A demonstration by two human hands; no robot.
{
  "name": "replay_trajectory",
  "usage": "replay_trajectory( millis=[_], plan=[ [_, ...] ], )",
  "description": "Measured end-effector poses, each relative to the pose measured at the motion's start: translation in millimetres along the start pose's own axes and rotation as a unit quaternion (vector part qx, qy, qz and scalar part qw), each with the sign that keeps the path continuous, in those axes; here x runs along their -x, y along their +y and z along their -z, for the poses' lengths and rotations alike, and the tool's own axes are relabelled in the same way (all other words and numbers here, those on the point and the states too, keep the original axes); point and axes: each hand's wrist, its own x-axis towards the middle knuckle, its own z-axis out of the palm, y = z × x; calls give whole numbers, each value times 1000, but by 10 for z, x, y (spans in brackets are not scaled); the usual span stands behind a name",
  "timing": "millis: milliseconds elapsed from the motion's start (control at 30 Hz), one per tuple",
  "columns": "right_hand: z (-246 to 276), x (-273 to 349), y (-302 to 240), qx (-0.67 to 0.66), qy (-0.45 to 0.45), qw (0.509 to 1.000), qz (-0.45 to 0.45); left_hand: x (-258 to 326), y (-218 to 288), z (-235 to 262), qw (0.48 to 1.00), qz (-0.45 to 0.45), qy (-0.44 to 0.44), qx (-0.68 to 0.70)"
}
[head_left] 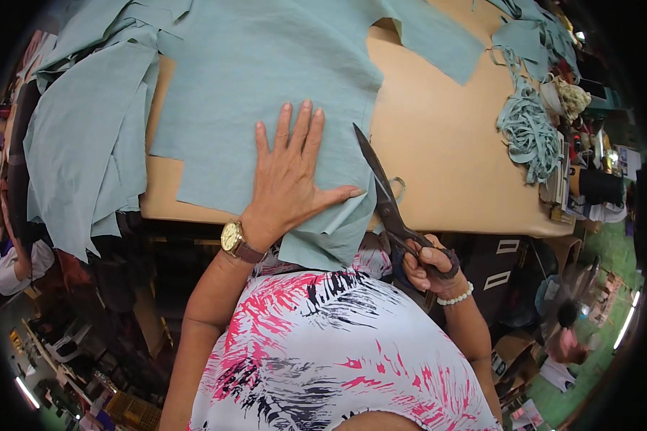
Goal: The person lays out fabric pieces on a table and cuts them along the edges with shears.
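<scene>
My left hand (289,172) lies flat with fingers spread on a pale blue-green fabric piece (266,72). A flap of that cloth folds over the table's front edge below my palm. My right hand (430,266) grips the handles of large dark fabric scissors (382,190) at the front edge. Their blades look closed and point away from me, alongside the cloth's right edge. A thin curl of cloth (399,188) shows just right of the blades.
The tan tabletop (445,151) stretches to the right. More cut fabric (86,144) hangs over its left front edge. At the right lie a tangled heap of fabric strips (528,129) and a cream bundle (572,98). Dark drawers (492,266) stand below the table.
</scene>
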Motion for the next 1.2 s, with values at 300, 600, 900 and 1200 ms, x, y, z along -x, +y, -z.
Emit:
replay_trajectory(
  millis=[300,600,900,1200],
  plan=[
    [-79,-14,129,-17,12,1000,5,39,36,6,1000,11,9,9],
    [-232,-33,299,-75,44,996,16,86,88,-51,999,24,24,-11],
    [-395,-93,421,-58,71,995,30,135,137,-64,999,39,21,-29],
    [-439,-155,506,-28,89,994,52,104,138,-36,998,8,65,-17]
  ],
)
